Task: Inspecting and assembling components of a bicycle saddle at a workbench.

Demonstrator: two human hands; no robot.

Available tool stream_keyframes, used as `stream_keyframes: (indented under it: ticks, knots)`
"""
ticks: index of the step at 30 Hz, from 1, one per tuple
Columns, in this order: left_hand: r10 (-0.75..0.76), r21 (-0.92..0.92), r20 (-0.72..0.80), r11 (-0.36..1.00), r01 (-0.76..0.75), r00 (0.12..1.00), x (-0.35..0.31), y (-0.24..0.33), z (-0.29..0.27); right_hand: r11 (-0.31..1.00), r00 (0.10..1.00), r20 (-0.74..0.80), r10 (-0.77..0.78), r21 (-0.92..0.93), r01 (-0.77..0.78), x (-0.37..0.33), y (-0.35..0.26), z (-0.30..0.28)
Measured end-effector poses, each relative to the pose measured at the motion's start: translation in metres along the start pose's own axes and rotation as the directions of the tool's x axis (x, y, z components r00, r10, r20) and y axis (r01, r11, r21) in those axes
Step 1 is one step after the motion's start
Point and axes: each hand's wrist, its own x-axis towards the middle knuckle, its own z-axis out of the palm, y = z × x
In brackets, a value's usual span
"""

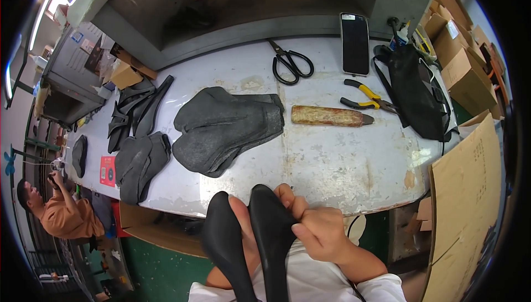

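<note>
A black bicycle saddle (274,230) with a long slot down its middle is held in front of my body, below the table's near edge. My right hand (321,233) grips its right edge, thumb and fingers closed on the rim. My left hand (246,235) supports it from behind; part of it shows through the slot and the rest is hidden by the saddle. Just beyond on the table lies a stack of dark grey saddle-shaped pads (221,128). Right of the stack rests a short-bladed tool (329,116) with a worn, wrapped handle.
Black-handled scissors (290,64), a phone (354,45), yellow-and-black pliers (368,98) and a black bag (415,92) lie on the table (332,175). More grey pads (141,164) and black strips (149,106) are leftward. Cardboard (464,202) stands right; another person (69,211) is far left.
</note>
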Motion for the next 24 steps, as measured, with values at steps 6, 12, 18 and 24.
stream_keyframes:
  ticks: [6, 12, 18, 24]
  knots:
    - [0.025, 0.286, -0.405, 0.953, 0.101, 0.914, -0.009, 0.009, 0.006, 0.773, 0.915, 0.113, 0.388, 0.500, -0.390, -0.011, -0.002, -0.005]
    - [0.156, 0.743, -0.240, 0.664, 0.078, 0.958, -0.012, 0.011, 0.023, 0.866, 0.858, -0.252, 0.448, 0.360, -0.347, -0.002, -0.006, 0.012]
    - [-0.073, 0.638, -0.281, 0.731, 0.243, 0.957, -0.010, 0.016, 0.027, 0.965, 0.910, -0.322, 0.262, 0.082, -0.249, 0.010, -0.008, 0.004]
    - [0.024, 0.425, -0.264, 0.900, 0.094, 0.964, -0.009, 0.009, 0.050, 0.784, 0.868, 0.012, 0.497, 0.423, -0.455, 0.022, -0.016, -0.014]
